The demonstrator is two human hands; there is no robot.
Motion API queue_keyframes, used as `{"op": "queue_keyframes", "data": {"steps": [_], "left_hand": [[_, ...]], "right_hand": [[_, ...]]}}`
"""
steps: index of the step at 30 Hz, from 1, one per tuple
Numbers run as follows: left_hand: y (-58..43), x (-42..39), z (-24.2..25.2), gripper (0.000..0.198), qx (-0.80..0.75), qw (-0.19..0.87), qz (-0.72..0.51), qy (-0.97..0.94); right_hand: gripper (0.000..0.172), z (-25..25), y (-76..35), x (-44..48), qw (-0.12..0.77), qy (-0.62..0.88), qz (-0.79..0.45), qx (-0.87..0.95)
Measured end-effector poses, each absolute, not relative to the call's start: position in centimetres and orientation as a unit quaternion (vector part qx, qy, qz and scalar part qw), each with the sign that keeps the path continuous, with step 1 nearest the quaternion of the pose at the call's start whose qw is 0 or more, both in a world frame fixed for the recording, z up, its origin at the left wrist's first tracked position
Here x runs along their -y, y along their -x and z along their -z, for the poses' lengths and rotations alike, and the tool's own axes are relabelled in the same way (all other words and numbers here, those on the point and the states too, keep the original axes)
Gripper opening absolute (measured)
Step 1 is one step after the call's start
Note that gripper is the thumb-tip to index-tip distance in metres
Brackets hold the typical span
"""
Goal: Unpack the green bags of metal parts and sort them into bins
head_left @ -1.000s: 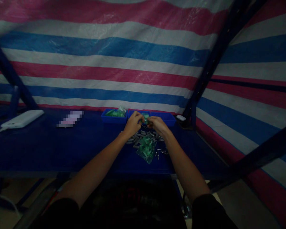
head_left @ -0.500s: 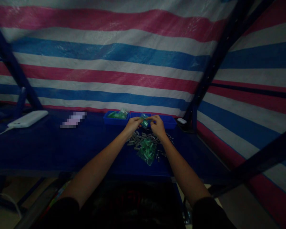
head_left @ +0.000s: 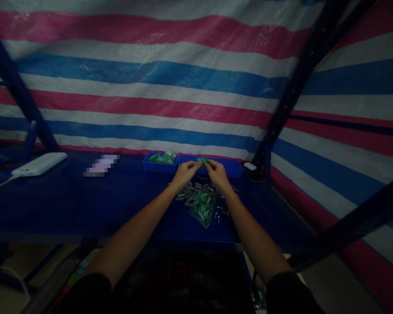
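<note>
My left hand point(head_left: 185, 173) and my right hand point(head_left: 217, 174) meet above the far part of the blue table, both with fingers closed on a small green plastic bag point(head_left: 203, 162). What the bag holds is too small and dark to make out. Below the hands lies a loose spread of short grey metal cylinders point(head_left: 190, 192), with thin metal pins point(head_left: 218, 213) to their right. Nearer to me, on top of the spread, rests a larger clear bag of green pieces point(head_left: 203, 206).
Behind my hands stand blue plastic trays point(head_left: 232, 165); the left tray point(head_left: 160, 168) holds green bags. A white case point(head_left: 249, 166) lies at the right. Further left are a blurred-out flat item point(head_left: 101, 165) and a white power bank point(head_left: 39, 164) with a cable. Blue posts point(head_left: 281, 113) flank the table.
My right hand's fingers have come in against the small bag, and my hands now pinch it from both sides. The bag appears more bunched up. Parts on the table lie as before.
</note>
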State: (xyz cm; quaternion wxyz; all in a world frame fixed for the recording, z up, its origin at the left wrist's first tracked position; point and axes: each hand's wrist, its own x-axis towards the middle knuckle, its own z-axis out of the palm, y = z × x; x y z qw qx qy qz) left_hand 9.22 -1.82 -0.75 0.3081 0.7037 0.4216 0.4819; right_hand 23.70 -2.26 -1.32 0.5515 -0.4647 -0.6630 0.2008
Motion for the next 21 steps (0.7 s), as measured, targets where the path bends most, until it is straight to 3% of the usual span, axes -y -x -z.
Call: {"op": "queue_keyframes", "data": {"steps": [3,6,9,13,21], "left_hand": [[-8.7,1.3,0.7,0.049,-0.469,0.466,-0.469,-0.585],[-8.4,1.0,0.6,0.036,-0.51,0.49,-0.457,-0.54],[-7.9,0.7,0.0,0.026,-0.531,0.337,-0.505,-0.591],[-5.6,-0.4,-1.3,0.027,-0.517,0.074,-0.596,-0.61],[-0.9,-3.0,0.9,0.026,-0.655,0.046,-0.558,-0.508]], "right_hand": [[0.03,1.4,-23.2,2.6,0.501,0.457,-0.102,0.728],[0.04,1.5,-22.6,2.8,0.466,0.457,-0.062,0.755],[0.043,1.6,-22.3,2.9,0.46,0.484,-0.051,0.742],[0.033,1.6,-22.5,2.8,0.442,0.552,-0.043,0.706],[0.027,1.9,-22.5,2.7,0.41,0.57,-0.052,0.71]]}}
